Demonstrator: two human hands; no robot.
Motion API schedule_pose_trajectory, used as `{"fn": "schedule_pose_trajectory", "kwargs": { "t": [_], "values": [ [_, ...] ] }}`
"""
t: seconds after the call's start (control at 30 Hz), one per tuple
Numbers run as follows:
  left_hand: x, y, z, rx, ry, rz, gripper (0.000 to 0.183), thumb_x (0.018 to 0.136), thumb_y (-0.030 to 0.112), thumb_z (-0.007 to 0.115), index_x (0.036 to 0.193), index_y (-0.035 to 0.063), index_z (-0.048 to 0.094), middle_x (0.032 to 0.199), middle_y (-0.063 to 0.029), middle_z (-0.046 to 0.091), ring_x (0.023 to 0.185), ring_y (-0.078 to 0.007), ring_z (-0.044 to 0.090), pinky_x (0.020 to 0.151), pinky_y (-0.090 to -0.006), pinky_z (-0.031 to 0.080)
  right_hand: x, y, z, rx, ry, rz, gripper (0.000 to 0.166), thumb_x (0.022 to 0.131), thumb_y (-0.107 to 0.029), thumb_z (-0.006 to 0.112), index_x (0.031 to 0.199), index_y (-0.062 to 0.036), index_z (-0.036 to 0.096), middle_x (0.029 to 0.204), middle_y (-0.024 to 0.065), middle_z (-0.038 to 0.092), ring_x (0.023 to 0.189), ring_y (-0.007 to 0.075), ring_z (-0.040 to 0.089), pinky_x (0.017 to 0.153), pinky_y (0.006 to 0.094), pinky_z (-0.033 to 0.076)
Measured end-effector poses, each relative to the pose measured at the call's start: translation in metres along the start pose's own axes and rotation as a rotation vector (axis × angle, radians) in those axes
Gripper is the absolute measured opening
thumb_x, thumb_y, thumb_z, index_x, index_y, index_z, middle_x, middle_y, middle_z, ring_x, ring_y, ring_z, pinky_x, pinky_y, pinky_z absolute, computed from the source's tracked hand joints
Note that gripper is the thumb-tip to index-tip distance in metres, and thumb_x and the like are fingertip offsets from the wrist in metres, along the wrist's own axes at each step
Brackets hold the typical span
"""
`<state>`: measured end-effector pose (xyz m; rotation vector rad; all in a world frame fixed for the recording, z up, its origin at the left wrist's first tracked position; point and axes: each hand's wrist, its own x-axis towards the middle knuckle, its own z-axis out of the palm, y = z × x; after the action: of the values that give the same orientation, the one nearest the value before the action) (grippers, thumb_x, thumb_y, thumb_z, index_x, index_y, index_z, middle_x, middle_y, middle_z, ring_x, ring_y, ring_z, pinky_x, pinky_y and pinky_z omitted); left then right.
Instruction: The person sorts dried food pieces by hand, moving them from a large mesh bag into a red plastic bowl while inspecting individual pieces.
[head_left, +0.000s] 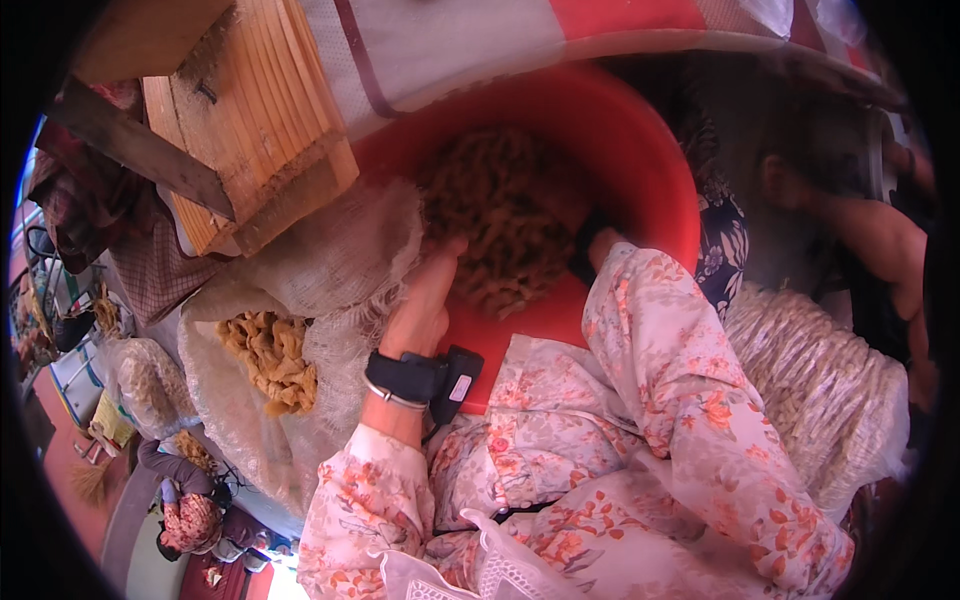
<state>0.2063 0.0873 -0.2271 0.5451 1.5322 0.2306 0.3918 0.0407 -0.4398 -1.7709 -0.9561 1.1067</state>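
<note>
A large red plastic tub (660, 172) lies before me, holding a heap of small brown, curled pieces (502, 217) whose kind I cannot tell. My left hand (439, 277) is at the tub's left side, by the frayed edge of a woven white sack (360, 247); its fingers are partly hidden by shadow and cloth. My right arm reaches into the tub from the right, and my right hand (577, 217) is lost in the dark beside the heap. More curled, yellow-brown pieces (274, 360) show in the sack's opening.
A wooden block (255, 120) with an upright metal blade (142, 150) stands at upper left. On the right is a clear bag of pale pieces (817, 397), with another person's bare arm (870, 225) beyond it. Another person (187, 510) is at lower left, near a plastic bag (150, 382).
</note>
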Motion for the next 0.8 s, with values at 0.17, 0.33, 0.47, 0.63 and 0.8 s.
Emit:
{"fn": "schedule_pose_trajectory", "kwargs": {
  "t": [0.17, 0.33, 0.47, 0.63, 0.8],
  "values": [
    [0.088, -0.098, -0.050, 0.094, -0.072, 0.136, 0.052, 0.081, 0.028, 0.060, 0.127, 0.0102, 0.045, 0.117, -0.0069, 0.056, 0.104, -0.0162, 0.051, 0.081, -0.0357, 0.042, -0.004, 0.000, 0.002, 0.255, -0.074, -0.008, 0.056, 0.072, -0.030, 0.069, 0.120, -0.0068, 0.052, 0.118, 0.0113, 0.056, 0.109, 0.0237, 0.053, 0.096, 0.0350, 0.040],
    [0.157, -0.169, -0.062, 0.307, -0.053, 0.403, 0.039, 0.087, 0.032, 0.054, 0.120, 0.0120, 0.052, 0.104, -0.0082, 0.063, 0.074, -0.0169, 0.061, 0.053, -0.0292, 0.049, 0.009, 0.011, -0.019, 0.324, -0.344, -0.004, 0.049, 0.075, -0.026, 0.066, 0.118, -0.0054, 0.054, 0.116, 0.0115, 0.056, 0.110, 0.0238, 0.052, 0.097, 0.0344, 0.039],
    [0.122, -0.124, -0.058, 0.287, -0.223, 0.339, 0.041, 0.088, 0.037, 0.051, 0.121, 0.0120, 0.052, 0.105, -0.0088, 0.062, 0.077, -0.0191, 0.062, 0.055, -0.0299, 0.051, -0.003, -0.030, -0.013, 0.153, -0.031, 0.089, 0.043, 0.080, -0.021, 0.061, 0.119, -0.0054, 0.052, 0.117, 0.0109, 0.055, 0.111, 0.0232, 0.051, 0.097, 0.0337, 0.038],
    [0.183, -0.202, -0.062, 0.094, -0.052, 0.451, 0.042, 0.089, 0.037, 0.048, 0.122, 0.0107, 0.051, 0.113, -0.0084, 0.058, 0.092, -0.0218, 0.058, 0.071, -0.0341, 0.048, -0.005, -0.048, -0.019, 0.143, -0.084, 0.046, 0.043, 0.085, -0.026, 0.054, 0.122, -0.0031, 0.049, 0.125, 0.0133, 0.050, 0.117, 0.0252, 0.046, 0.100, 0.0350, 0.035],
    [0.156, -0.170, -0.057, 0.291, -0.109, 0.476, 0.043, 0.088, 0.040, 0.046, 0.122, 0.0143, 0.051, 0.117, -0.0078, 0.056, 0.096, -0.0207, 0.056, 0.075, -0.0329, 0.048, -0.016, -0.065, -0.005, 0.581, -0.176, 0.202, 0.042, 0.082, -0.017, 0.059, 0.121, -0.0031, 0.050, 0.123, 0.0096, 0.051, 0.113, 0.0207, 0.049, 0.097, 0.0323, 0.039]
  ]
}}
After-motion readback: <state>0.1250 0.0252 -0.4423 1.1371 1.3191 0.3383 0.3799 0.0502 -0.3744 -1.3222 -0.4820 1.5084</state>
